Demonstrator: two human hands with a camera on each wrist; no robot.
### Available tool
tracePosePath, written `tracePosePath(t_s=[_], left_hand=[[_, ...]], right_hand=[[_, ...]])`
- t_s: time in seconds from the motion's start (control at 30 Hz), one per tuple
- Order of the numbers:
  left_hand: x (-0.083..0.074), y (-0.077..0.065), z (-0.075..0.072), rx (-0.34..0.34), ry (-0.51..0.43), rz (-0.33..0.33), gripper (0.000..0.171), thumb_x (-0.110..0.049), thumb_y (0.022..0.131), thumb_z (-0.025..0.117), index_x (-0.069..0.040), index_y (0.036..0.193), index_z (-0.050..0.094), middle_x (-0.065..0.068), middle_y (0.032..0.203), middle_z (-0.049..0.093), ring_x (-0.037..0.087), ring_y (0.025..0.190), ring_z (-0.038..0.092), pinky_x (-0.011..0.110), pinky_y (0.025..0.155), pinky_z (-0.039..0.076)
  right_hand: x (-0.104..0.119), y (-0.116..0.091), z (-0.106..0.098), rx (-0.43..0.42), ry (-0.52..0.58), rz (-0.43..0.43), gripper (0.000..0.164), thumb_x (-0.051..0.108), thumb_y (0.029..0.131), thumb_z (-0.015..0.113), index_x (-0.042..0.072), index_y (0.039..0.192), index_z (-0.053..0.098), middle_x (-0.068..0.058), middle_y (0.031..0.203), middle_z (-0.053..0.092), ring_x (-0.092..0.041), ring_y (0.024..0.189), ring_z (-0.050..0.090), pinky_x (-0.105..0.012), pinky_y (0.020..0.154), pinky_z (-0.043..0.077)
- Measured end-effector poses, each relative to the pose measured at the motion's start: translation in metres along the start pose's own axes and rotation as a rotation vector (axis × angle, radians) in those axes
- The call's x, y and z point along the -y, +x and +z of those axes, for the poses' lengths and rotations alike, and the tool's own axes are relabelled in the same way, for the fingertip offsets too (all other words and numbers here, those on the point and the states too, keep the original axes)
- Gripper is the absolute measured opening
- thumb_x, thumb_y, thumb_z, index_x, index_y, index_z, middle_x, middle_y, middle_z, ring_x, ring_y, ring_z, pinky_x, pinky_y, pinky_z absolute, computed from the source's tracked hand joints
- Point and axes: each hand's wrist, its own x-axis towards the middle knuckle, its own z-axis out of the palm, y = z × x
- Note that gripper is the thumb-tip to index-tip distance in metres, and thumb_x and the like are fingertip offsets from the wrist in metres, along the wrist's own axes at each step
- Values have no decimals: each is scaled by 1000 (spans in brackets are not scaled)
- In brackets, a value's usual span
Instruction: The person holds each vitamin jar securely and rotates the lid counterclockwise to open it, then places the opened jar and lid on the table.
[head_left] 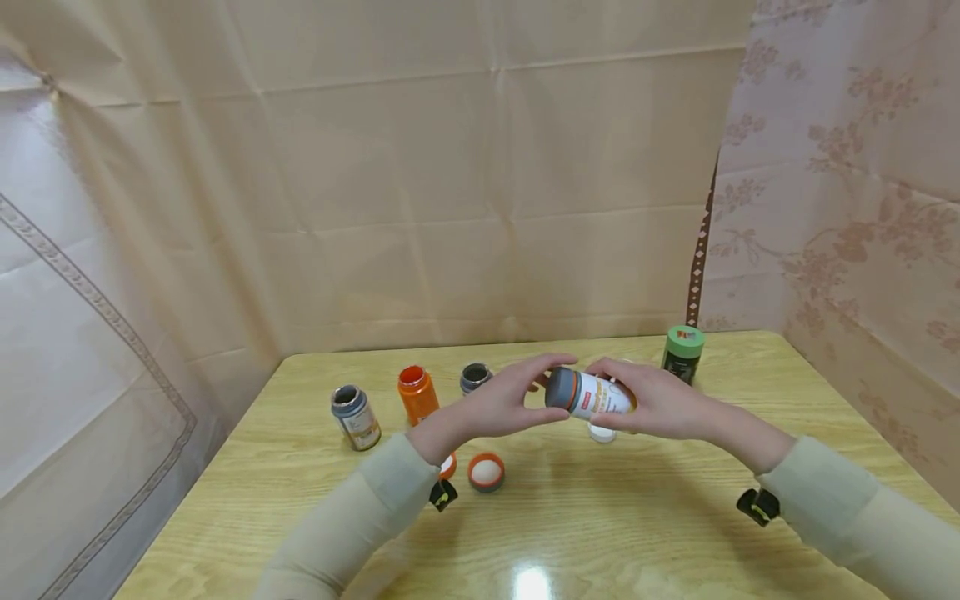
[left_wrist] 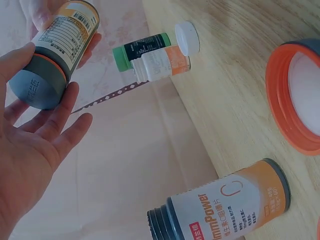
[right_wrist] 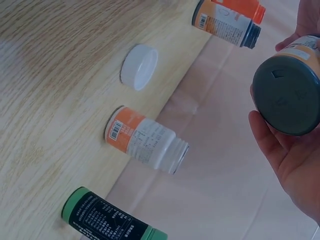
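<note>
A white and orange pill bottle (head_left: 604, 396) with a dark grey cap (head_left: 561, 388) is held tilted above the table, its cap end toward the left. My right hand (head_left: 663, 402) grips the bottle's body, with its dark base (right_wrist: 287, 95) facing the right wrist camera. Around the cap are the thumb and fingers of my left hand (head_left: 510, 398), thumb on one side and fingers on the other. An orange ring (left_wrist: 50, 64) shows between cap and body.
Behind the hands stand an uncapped grey-necked bottle (left_wrist: 225, 200), an orange bottle (head_left: 418, 396), a white-necked bottle (right_wrist: 145, 137) and a green-lidded jar (head_left: 682, 354). Another uncapped bottle (head_left: 356, 418) is at left. An upturned orange-rimmed cap (head_left: 486, 472) and white cap (right_wrist: 139, 66) lie on the table.
</note>
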Motion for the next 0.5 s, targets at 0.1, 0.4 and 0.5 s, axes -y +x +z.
tracePosePath(t_s=[0.1, 0.4, 0.5], left_hand=[[0, 0, 1, -8, -6, 13, 58, -21, 90, 72, -9, 140, 44, 1, 125, 56, 10, 102, 56, 23, 88, 46], [2, 1, 2, -3, -31, 48, 50, -22, 91, 71, -8, 133, 49, 0, 114, 58, 9, 96, 57, 21, 83, 49], [4, 1, 2, 1, -41, 54, 49, -22, 91, 71, -7, 132, 49, 0, 112, 59, 9, 94, 57, 20, 82, 49]], right_hand=[[1, -1, -1, 1, -8, 3, 46, 40, 86, 73, 18, 123, 54, 7, 92, 58, -7, 70, 54, -26, 59, 47], [1, -2, -1, 40, 37, 2, 48, 42, 88, 71, 16, 124, 53, 4, 95, 59, -8, 73, 57, -26, 58, 50], [1, -2, -1, 52, 42, 4, 48, 43, 88, 70, 16, 124, 53, 4, 95, 58, -8, 72, 57, -26, 58, 50]])
